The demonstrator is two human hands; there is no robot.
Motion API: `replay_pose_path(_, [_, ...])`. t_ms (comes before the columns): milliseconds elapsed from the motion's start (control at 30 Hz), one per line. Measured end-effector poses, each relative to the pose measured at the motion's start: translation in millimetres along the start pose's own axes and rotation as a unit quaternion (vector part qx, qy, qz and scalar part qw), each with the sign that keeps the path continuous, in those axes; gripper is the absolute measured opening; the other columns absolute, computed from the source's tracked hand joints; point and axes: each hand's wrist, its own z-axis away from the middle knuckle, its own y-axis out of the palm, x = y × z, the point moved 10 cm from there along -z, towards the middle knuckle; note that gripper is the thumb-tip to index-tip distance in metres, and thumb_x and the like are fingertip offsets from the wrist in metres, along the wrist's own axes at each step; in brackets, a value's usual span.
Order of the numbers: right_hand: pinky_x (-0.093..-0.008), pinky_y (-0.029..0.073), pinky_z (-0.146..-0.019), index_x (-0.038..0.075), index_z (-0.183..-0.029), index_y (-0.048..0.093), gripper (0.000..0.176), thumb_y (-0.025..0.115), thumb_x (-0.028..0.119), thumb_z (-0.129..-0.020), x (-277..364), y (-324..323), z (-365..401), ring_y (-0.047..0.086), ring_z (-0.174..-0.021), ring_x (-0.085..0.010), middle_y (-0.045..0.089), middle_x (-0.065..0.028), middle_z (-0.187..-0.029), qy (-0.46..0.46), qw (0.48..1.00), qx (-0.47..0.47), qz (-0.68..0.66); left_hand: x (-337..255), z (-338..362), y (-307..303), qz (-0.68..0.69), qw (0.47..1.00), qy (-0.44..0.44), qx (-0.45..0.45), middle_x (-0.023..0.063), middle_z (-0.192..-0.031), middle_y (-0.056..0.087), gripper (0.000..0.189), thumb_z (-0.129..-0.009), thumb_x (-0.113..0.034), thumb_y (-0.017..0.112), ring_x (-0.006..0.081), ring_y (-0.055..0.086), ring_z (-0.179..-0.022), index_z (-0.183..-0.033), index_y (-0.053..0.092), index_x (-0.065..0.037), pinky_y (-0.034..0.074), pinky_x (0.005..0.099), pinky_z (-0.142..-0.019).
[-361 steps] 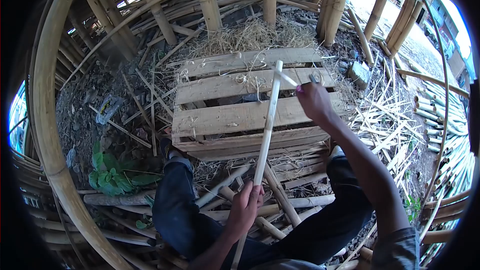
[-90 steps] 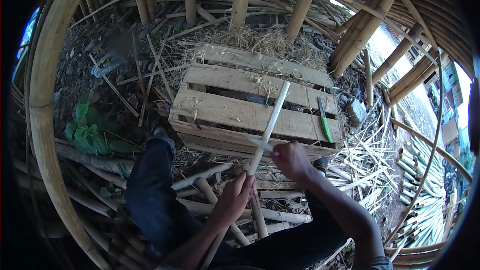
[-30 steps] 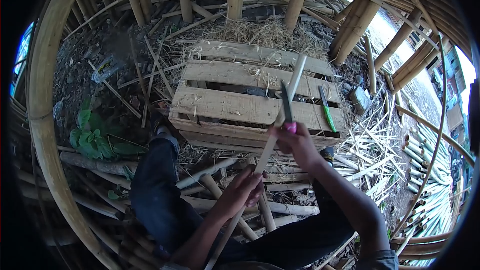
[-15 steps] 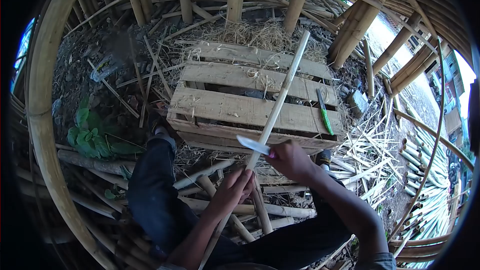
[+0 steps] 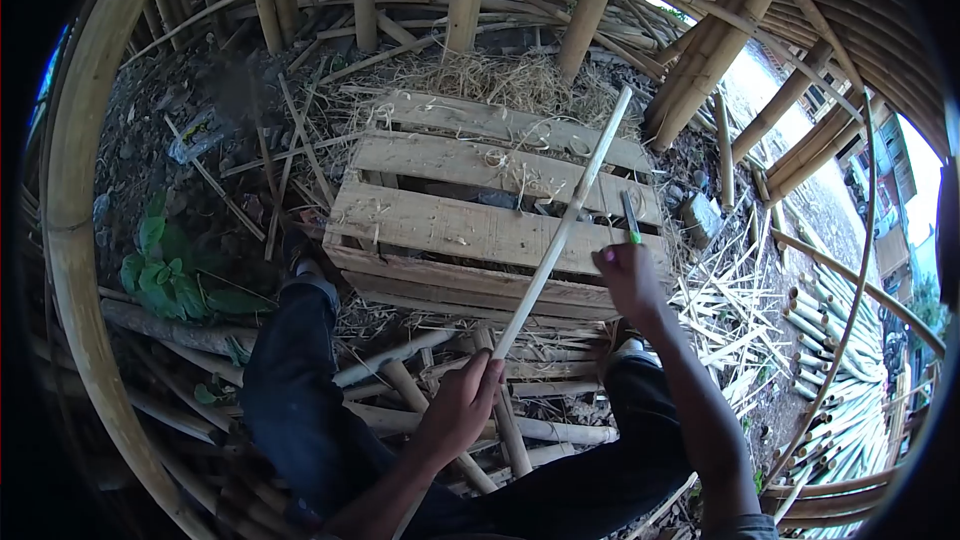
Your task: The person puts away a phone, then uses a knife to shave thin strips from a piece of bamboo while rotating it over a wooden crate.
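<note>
Flat wooden slats lie beneath a slender pale stick.

Slatted wooden crate, on it curled shavings, green-handled knife

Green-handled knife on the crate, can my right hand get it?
Probably yes: your right hand appears right by the knife, nothing visibly between them, though its grip seems closed around something pink.
</note>
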Motion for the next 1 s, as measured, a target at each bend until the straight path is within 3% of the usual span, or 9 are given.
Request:
replay_pose_path(233, [-0.0402, 0.048, -0.05, 0.004, -0.071, 0.066, 0.012, 0.06, 0.013, -0.074, 98, 79, 59, 0.059, -0.05, -0.0304, 0.059, -0.0149, -0.057, -0.245, 0.951, 0.18, 0.048, -3, -1, -8, -0.053, 0.998, 0.021, -0.04, 0.0119, -0.058, 0.052, 0.026, -0.097, -0.022, 0.039, 0.027, 0.058, -0.054, -0.086, 0.047, 0.0, 0.042, 0.0378, -0.052])
replay_pose_path(300, [-0.0404, 0.047, -0.05, 0.003, -0.068, 0.064, 0.014, 0.06, 0.014, -0.075, 92, 53, 37, 0.058, -0.049, -0.032, 0.058, -0.0148, -0.056, -0.228, 0.969, 0.082, 0.038, -7, 1, -10, -0.069, 0.996, 0.026, -0.051, 0.0124, -0.058, 0.052, 0.025, -0.097, -0.021, 0.039, 0.0285, 0.058, -0.054, -0.087, 0.047, 0.0, 0.042, 0.0385, -0.051])
replay_pose_path(400, [-0.0428, 0.038, -0.047, -0.004, -0.062, 0.055, 0.027, 0.053, 0.014, -0.083, 24, -1, -16, 0.051, -0.048, -0.0375, 0.051, -0.0221, -0.054, -0.025, 0.999, -0.037, 0.027, -13, 5, -7, -0.064, 0.996, 0.042, -0.046, 0.013, -0.057, 0.052, 0.023, -0.097, -0.02, 0.04, 0.0298, 0.057, -0.052, -0.087, 0.047, 0.0, 0.041, 0.0396, -0.049])
replay_pose_path(467, [-0.0425, 0.037, -0.046, -0.006, -0.062, 0.052, 0.027, 0.052, 0.012, -0.082, 13, -18, -19, 0.05, -0.048, -0.0387, 0.049, -0.0229, -0.053, -0.06, 0.994, -0.088, 0.012, 3, 4, 5, -0.037, 0.999, 0.001, -0.004, 0.0096, -0.065, 0.054, 0.024, -0.097, -0.019, 0.041, 0.0181, 0.054, -0.055, -0.087, 0.049, 0.002, 0.041, 0.0318, -0.054])
replay_pose_path(533, [-0.0426, 0.039, -0.048, -0.005, -0.062, 0.053, 0.025, 0.054, 0.012, -0.08, 13, 7, -3, 0.052, -0.049, -0.0386, 0.049, -0.0232, -0.053, -0.027, 1.0, -0.003, -0.014, 9, 2, 7, -0.05, 0.998, -0.026, -0.004, 0.0116, -0.066, 0.056, 0.024, -0.097, -0.018, 0.041, 0.0202, 0.057, -0.057, -0.088, 0.049, 0.002, 0.042, 0.0328, -0.055])
replay_pose_path(700, [-0.0421, 0.046, -0.049, 0.0, -0.063, 0.061, 0.017, 0.06, 0.013, -0.073, 92, 73, 58, 0.055, -0.048, -0.0346, 0.055, -0.0176, -0.053, -0.223, 0.963, 0.143, 0.042, 6, -2, -4, -0.06, 0.997, 0.008, -0.039, 0.014, -0.065, 0.056, 0.022, -0.097, -0.018, 0.041, 0.0273, 0.06, -0.058, -0.089, 0.049, 0.001, 0.043, 0.0363, -0.055])
replay_pose_path(833, [-0.0407, 0.044, -0.046, 0.0, -0.065, 0.062, 0.016, 0.059, 0.013, -0.075, 80, 45, 36, 0.055, -0.046, -0.0329, 0.055, -0.018, -0.054, -0.23, 0.973, 0.023, 0.024, -1, 3, -3, -0.084, 0.995, 0.02, -0.042, 0.0143, -0.063, 0.055, 0.022, -0.097, -0.018, 0.041, 0.0295, 0.058, -0.056, -0.088, 0.048, 0.001, 0.042, 0.0381, -0.053])
replay_pose_path(933, [-0.0404, 0.038, -0.047, -0.005, -0.063, 0.056, 0.027, 0.054, 0.015, -0.081, 10, -11, -17, 0.052, -0.047, -0.034, 0.049, -0.0223, -0.052, -0.006, 0.997, -0.071, 0.03, -2, 4, 8, -0.084, 0.996, 0.018, -0.006, 0.0141, -0.062, 0.054, 0.024, -0.096, -0.018, 0.041, 0.0296, 0.058, -0.056, -0.086, 0.047, 0.002, 0.041, 0.0385, -0.053])
replay_pose_path(1000, [-0.0403, 0.035, -0.046, -0.006, -0.063, 0.053, 0.028, 0.053, 0.015, -0.081, -15, -30, -22, 0.048, -0.044, -0.0327, 0.045, -0.0227, -0.05, 0.012, 0.991, -0.125, 0.037, -5, 5, 16, -0.109, 0.994, 0.032, 0.011, 0.0139, -0.062, 0.053, 0.024, -0.096, -0.018, 0.041, 0.0293, 0.057, -0.056, -0.086, 0.047, 0.002, 0.041, 0.0381, -0.053])
